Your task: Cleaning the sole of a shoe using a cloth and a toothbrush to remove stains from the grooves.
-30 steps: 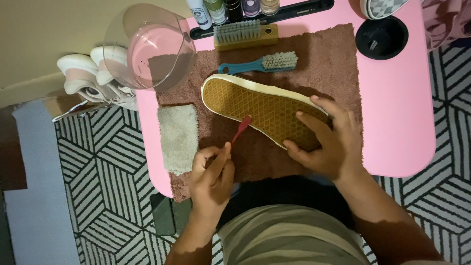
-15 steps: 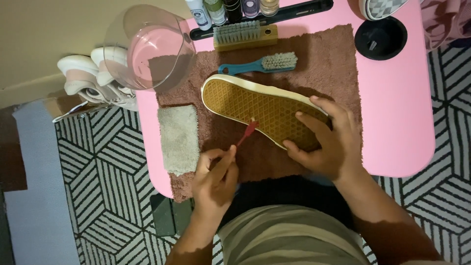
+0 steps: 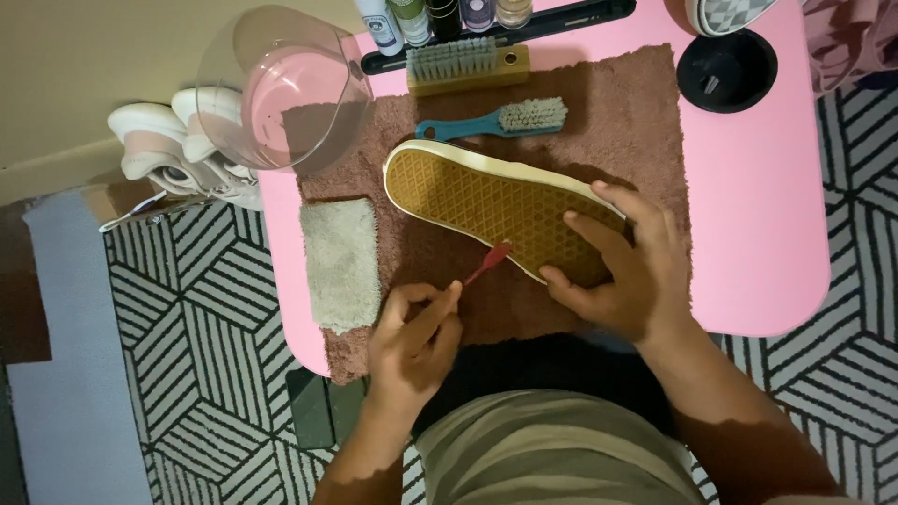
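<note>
Pink table [image 3: 758,234]; black-white geometric rug [image 3: 206,309]; beige wall [image 3: 84,65].

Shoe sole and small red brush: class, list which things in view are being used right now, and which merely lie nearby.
In use:
- left hand, holding the small red brush
- right hand, pressing the upturned shoe
- brown towel underneath

Lying about:
- teal brush
- wooden brush
- clear bowl
- grey cloth
- bottles
- white sneakers

shoe [image 3: 486,201] on towel [image 3: 645,122], brushes [image 3: 496,119] behind, cloth [image 3: 341,262] left
</note>
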